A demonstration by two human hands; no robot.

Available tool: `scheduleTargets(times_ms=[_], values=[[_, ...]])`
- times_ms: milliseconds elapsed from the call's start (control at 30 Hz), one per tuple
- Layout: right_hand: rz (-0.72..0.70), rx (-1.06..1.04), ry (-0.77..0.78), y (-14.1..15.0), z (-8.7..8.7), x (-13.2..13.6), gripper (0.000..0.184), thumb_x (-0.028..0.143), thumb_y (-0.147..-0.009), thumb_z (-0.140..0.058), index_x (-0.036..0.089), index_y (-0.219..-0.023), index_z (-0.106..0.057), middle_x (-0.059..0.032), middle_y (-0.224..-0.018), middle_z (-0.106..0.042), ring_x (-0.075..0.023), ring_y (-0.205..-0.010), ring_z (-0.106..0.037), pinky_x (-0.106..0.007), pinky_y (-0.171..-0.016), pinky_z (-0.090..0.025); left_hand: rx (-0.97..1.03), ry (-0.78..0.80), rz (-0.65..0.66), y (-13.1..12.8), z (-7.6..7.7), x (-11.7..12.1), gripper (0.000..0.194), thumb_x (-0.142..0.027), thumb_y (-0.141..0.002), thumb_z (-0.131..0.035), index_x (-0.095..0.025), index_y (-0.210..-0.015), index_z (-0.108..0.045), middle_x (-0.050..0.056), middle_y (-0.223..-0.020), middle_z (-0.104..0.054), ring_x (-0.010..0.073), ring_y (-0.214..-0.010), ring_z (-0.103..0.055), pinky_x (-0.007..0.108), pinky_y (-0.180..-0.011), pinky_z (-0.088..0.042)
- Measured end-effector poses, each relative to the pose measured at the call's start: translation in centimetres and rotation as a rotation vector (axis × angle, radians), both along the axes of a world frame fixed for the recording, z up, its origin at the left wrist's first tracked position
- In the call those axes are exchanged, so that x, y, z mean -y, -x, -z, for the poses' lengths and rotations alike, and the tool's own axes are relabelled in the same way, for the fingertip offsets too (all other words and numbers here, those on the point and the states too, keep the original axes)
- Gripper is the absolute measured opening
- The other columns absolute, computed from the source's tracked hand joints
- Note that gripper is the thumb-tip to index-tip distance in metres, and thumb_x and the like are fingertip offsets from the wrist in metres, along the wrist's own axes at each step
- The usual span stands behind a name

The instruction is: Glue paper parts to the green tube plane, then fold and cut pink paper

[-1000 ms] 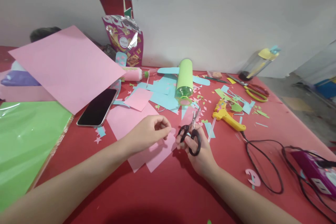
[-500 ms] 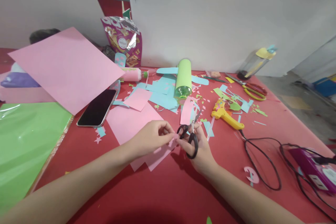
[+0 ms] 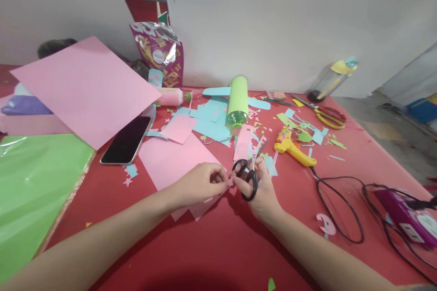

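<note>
1. Near the middle of the tabletop [image 3: 211, 254], toward its front edge, both hands meet over a small pink paper scrap [image 3: 228, 182].
2. Left hand [image 3: 201, 184]: fingers together, thumb and forefinger pinched on the scrap's left edge, holding it just above the red surface.
3. Right hand [image 3: 261, 191]: closed through the loops of black-handled scissors [image 3: 249, 170]; blades point away toward the far edge and look slightly parted, though they are thin and hard to read.
4. Scrap reads as feather-light, thin and floppy. It would likely bend or tear under a hard squeeze; best held by an edge close to the cut line so it stays taut.
5. Scissors are stiff and hard-handled; the loops are the sound grip.
6. Under the hands lie larger pink sheets [image 3: 170, 159], flat, partly overlapped.
7. Toward the left edge: a dark phone [image 3: 126, 140] face up, a big pink sheet [image 3: 85, 86] raised at a tilt, green paper in a clear wrap [image 3: 30, 182].
8. Toward the far edge: a green roll [image 3: 238, 100] lying on blue paper pieces [image 3: 210, 120], a foil snack bag [image 3: 160, 54] against the wall.
9. Right of the hands: a yellow glue gun [image 3: 293, 148] with black cord [image 3: 337, 204], a second pair of scissors [image 3: 327, 116] with yellow and red handles, a purple box [image 3: 406, 216] at the right edge.
</note>
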State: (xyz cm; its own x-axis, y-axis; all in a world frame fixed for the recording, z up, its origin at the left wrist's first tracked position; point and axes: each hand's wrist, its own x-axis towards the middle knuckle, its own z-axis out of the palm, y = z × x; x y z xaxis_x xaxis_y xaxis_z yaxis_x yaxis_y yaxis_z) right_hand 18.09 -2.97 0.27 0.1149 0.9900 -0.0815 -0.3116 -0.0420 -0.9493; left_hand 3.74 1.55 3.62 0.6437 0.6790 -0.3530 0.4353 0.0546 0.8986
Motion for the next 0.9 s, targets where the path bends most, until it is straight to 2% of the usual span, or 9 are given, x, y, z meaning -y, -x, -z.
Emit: scheduleTargets(times_ms=[67,133,267,400,567,700,833,900], values=[[-0.010,0.001,-0.012,0.0,0.0,0.0,0.034,0.012,-0.062,-0.063,0.024,-0.074,-0.033,0.0080,-0.073,-0.050,-0.0067,-0.060,-0.053,-0.023,-0.060,-0.043,0.008,0.014,0.056,0.2,0.1,0.0,0.009,-0.023,-0.071,-0.046,-0.018,-0.069,-0.053,-0.004,-0.054,-0.052,0.0114,-0.050,-0.050,0.023,-0.052,-0.039],[-0.033,0.006,-0.025,0.0,0.0,0.0,0.033,0.013,-0.063,-0.063,0.024,-0.074,-0.033,0.0078,-0.074,-0.049,-0.0070,-0.060,-0.053,-0.023,-0.059,-0.043,0.011,0.015,0.090,0.3,0.1,-0.2,0.010,-0.021,-0.071,-0.045,-0.019,-0.071,-0.054,-0.003,-0.056,-0.054,0.0122,-0.052,-0.052,0.023,-0.054,-0.040],[-0.093,0.034,-0.055,-0.1,0.0,0.1,0.033,0.013,-0.063,-0.062,0.024,-0.075,-0.033,0.0073,-0.074,-0.049,-0.0073,-0.061,-0.052,-0.023,-0.057,-0.042,-0.023,-0.066,0.075,0.4,-0.2,-0.5,0.015,-0.024,-0.071,-0.043,-0.018,-0.071,-0.057,0.001,-0.071,-0.062,0.0157,-0.066,-0.058,0.024,-0.060,-0.042],[-0.145,0.041,-0.063,-0.1,0.0,0.2,0.035,0.013,-0.061,-0.064,0.024,-0.075,-0.034,0.0069,-0.074,-0.048,-0.0067,-0.058,-0.050,-0.021,-0.052,-0.040,-0.042,-0.109,0.078,0.3,-0.6,-0.5,0.012,-0.026,-0.070,-0.048,-0.018,-0.066,-0.056,0.000,-0.065,-0.061,0.0147,-0.062,-0.056,0.023,-0.058,-0.042],[-0.129,0.048,-0.060,-0.2,-0.3,0.2,0.034,0.017,-0.063,-0.066,0.024,-0.075,-0.034,0.0067,-0.072,-0.049,-0.0070,-0.057,-0.049,-0.020,-0.050,-0.039,-0.033,-0.108,0.085,0.3,-0.7,-0.6,0.016,-0.028,-0.072,-0.049,-0.017,-0.063,-0.055,0.000,-0.064,-0.060,0.0136,-0.061,-0.054,0.023,-0.058,-0.041],[-0.131,0.029,-0.042,-0.3,-0.4,0.1,0.027,0.027,-0.068,-0.063,0.025,-0.075,-0.037,0.0064,-0.071,-0.050,-0.0083,-0.058,-0.050,-0.024,-0.055,-0.041,0.073,-0.076,-0.098,0.5,-0.7,-0.9,0.016,-0.031,-0.073,-0.051,-0.017,-0.065,-0.053,0.000,-0.065,-0.057,0.0135,-0.062,-0.054,0.025,-0.060,-0.043],[-0.228,-0.081,-0.035,-0.1,-0.2,0.3,0.027,0.037,-0.071,-0.060,0.026,-0.077,-0.037,0.0066,-0.068,-0.048,-0.0098,-0.057,-0.051,-0.027,-0.054,-0.043,0.230,-0.046,-0.344,0.6,-0.9,-1.1,0.020,-0.034,-0.074,-0.052,-0.017,-0.064,-0.047,-0.003,-0.060,-0.050,0.0111,-0.059,-0.050,0.026,-0.062,-0.043],[-0.261,-0.100,-0.024,0.3,-0.2,0.6,0.029,0.037,-0.069,-0.062,0.025,-0.076,-0.037,0.0061,-0.070,-0.047,-0.0096,-0.057,-0.051,-0.026,-0.054,-0.043,0.284,-0.035,-0.414,0.5,-1.0,-1.0,0.021,-0.034,-0.074,-0.053,-0.018,-0.062,-0.045,-0.003,-0.059,-0.048,0.0106,-0.060,-0.048,0.025,-0.062,-0.043]])
